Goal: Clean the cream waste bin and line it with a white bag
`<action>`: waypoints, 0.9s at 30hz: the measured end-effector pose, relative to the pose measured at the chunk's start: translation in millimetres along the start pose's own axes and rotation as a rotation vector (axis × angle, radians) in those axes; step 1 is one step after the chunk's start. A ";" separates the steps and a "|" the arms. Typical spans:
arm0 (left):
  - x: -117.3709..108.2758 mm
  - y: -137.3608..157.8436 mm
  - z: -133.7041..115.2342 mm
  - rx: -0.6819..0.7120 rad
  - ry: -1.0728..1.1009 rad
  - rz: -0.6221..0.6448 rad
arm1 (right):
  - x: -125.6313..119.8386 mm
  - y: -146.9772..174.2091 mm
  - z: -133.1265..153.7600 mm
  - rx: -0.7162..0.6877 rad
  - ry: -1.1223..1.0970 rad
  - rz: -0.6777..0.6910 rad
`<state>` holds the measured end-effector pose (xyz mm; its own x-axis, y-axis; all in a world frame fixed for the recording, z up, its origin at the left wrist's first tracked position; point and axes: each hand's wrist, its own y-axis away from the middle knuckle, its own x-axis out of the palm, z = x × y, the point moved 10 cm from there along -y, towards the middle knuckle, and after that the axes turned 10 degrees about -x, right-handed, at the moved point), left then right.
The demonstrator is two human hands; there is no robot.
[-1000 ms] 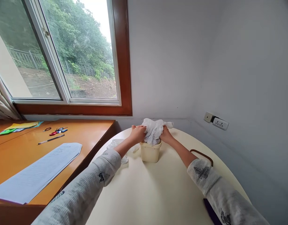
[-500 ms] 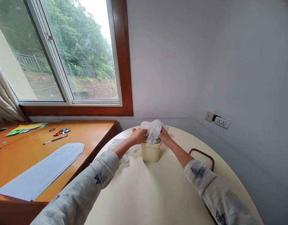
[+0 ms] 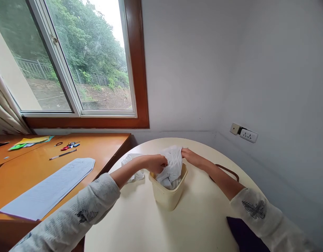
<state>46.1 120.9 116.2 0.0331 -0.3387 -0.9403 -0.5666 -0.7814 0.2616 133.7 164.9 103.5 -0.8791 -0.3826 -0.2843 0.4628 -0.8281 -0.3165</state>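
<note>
A thin white plastic bag hangs partly inside a cream plastic bin on the round table. My left hand has its fingers closed on the bag's left side, just over the bin's rim. At the bag's upper right edge, my right hand pinches the plastic. The bin leans a little, its opening turned toward me, and crumpled plastic shows within. Behind my left forearm lies another crumpled clear plastic bag, partly covered by the arm.
The round cream table meets a wooden desk with papers, a pen and keys. A brown handle-like loop lies behind my right forearm. Dark cloth shows at the lower right.
The bin has come nearer to me and tilted, showing its inside. Both hands have moved with the bag, which sits lower in the bin. My right forearm has swung outward.
</note>
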 end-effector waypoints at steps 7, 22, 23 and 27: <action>-32.2 20.9 2.5 -0.037 0.040 -0.189 | 1.9 -2.0 34.4 -0.030 -0.427 -0.105; -137.1 62.7 39.4 -0.043 1.028 -0.564 | -16.0 -42.0 161.3 -0.410 -0.477 -0.247; -138.0 61.1 34.6 -0.005 1.154 -0.502 | -12.1 -42.2 167.7 -0.427 -0.438 -0.221; -138.6 54.1 12.6 0.109 1.324 -0.316 | 17.0 -39.1 178.5 -0.400 -0.254 -0.012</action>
<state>0.6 132.2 258.0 0.8939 -0.4473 -0.0298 -0.4475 -0.8943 -0.0001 80.3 117.6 272.6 -0.8616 -0.5034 -0.0643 0.4165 -0.6291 -0.6563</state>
